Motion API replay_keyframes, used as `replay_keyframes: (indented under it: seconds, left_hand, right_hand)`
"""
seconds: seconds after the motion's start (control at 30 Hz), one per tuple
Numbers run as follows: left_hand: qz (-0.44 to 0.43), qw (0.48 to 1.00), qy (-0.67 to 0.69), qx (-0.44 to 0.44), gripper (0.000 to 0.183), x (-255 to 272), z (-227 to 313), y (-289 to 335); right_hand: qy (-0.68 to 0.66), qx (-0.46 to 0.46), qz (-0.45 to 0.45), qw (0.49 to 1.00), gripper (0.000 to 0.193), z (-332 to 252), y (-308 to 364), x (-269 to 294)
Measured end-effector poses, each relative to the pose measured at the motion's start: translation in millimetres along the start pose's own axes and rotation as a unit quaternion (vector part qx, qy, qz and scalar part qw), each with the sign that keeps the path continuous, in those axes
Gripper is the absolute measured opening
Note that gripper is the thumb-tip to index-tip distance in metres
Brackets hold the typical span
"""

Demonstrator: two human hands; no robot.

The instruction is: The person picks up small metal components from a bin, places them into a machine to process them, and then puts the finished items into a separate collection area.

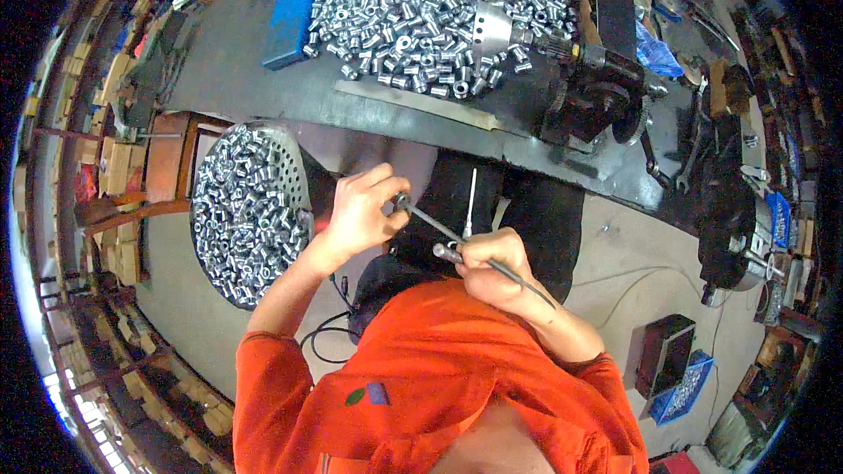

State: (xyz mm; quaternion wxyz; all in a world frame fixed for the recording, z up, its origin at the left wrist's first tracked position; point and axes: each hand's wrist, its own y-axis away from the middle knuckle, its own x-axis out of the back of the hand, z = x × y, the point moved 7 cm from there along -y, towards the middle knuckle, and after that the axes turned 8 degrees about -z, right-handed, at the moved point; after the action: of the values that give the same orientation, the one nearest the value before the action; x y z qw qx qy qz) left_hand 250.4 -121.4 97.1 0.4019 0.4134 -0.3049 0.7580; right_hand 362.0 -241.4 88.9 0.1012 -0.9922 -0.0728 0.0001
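Note:
My left hand is closed around a small metal bushing, largely hidden by the fingers. A long thin dark rod slants from that bushing down to the right, its upper end at or in the bushing; I cannot tell which. My right hand grips this rod, whose tail lies along the wrist. A short grey metal cylinder sticks out beside the right fingers, apparently held too. Just above the right hand, a thin pale stick points away from me; its hold is unclear.
A large pile of metal bushings covers the dark bench, beside a blue box. A perforated round tray heaped with bushings stands at left. A machine occupies the bench's right; a blue crate sits on the floor.

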Motion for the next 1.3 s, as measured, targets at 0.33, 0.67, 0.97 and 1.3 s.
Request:
replay_keyframes:
  seconds: [0.33, 0.67, 0.97, 1.3]
  left_hand:
    - [-0.047, 0.998, -0.028, -0.025, 0.026, -15, -3, -35]
    - [0.164, 0.975, 0.132, 0.078, 0.041, 83, -88, -160]
    - [0.102, 0.949, 0.121, 0.273, 0.024, 98, -191, 53]
    - [-0.108, 0.912, -0.188, 0.349, 0.017, 43, -200, 123]
  right_hand:
    - [0.248, 0.105, 0.044, 0.962, 0.028, -5, 6, 8]
    - [0.203, 0.117, 0.108, 0.966, 0.025, -32, 17, 18]
    - [0.137, 0.077, 0.119, 0.980, 0.024, -4, 17, 17]
    - [0.149, 0.054, 0.093, 0.983, 0.025, 3, 17, 12]
